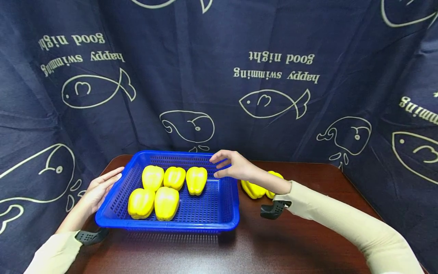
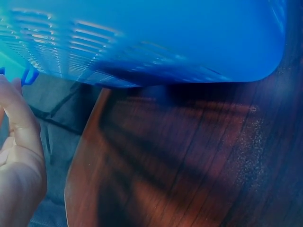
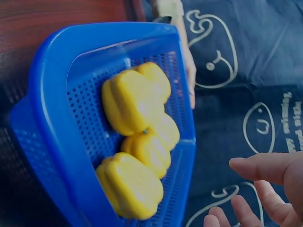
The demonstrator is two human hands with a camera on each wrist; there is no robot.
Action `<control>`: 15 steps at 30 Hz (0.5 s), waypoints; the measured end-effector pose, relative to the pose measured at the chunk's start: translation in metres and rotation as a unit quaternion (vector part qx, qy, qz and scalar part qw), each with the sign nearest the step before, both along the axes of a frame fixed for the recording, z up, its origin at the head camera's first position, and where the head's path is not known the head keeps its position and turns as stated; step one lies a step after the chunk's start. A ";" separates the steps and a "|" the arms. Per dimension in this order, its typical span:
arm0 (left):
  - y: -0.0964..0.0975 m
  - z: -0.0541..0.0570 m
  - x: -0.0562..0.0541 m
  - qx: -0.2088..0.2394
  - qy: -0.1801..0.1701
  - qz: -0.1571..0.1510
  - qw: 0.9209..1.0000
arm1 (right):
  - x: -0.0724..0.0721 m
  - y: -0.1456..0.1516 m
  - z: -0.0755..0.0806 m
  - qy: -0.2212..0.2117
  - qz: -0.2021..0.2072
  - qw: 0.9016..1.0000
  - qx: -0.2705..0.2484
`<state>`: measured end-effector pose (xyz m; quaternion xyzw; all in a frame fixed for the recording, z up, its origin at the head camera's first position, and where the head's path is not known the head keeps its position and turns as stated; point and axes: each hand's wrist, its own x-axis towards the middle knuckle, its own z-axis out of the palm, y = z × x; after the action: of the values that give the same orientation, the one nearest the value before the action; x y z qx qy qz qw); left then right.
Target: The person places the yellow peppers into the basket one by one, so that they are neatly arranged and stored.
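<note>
A blue plastic basket point(image 1: 167, 225) with slotted walls holds several yellow bell peppers point(image 1: 166, 203), grouped toward its left and middle. My left hand point(image 1: 99, 192) lies along the outside of the basket's left rim, fingers fairly straight and touching it. Its fingers and palm show at the edge of the left wrist view, beside the basket wall point(image 2: 189, 42). Over the basket's back right corner is my right hand point(image 1: 234, 164), fingers spread and loosely bent with nothing between them. The right wrist view shows this hand point(image 3: 270, 189) apart from the peppers point(image 3: 130, 187).
More yellow bell peppers point(image 1: 253, 189) lie on the brown wooden table point(image 1: 291, 228) right of the basket, partly hidden by the right forearm. A dark blue curtain point(image 1: 212, 76) with printed whales and fish hangs right behind the table.
</note>
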<state>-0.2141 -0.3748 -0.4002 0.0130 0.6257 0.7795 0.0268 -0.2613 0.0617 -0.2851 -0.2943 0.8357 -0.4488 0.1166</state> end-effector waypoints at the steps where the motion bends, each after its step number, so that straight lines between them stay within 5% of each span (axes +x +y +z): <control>1: 0.000 0.000 0.000 0.000 0.000 -0.002 1.000 | -0.001 0.004 0.000 0.000 -0.008 1.000 -0.006; 15: 0.002 -0.001 -0.001 -0.004 0.016 0.009 1.000 | -0.009 0.067 0.004 0.037 -0.065 0.994 -0.078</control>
<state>-0.2153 -0.3723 -0.4015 0.0199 0.6290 0.7771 0.0099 -0.2700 0.1290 -0.2815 -0.2636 0.8191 -0.5085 0.0331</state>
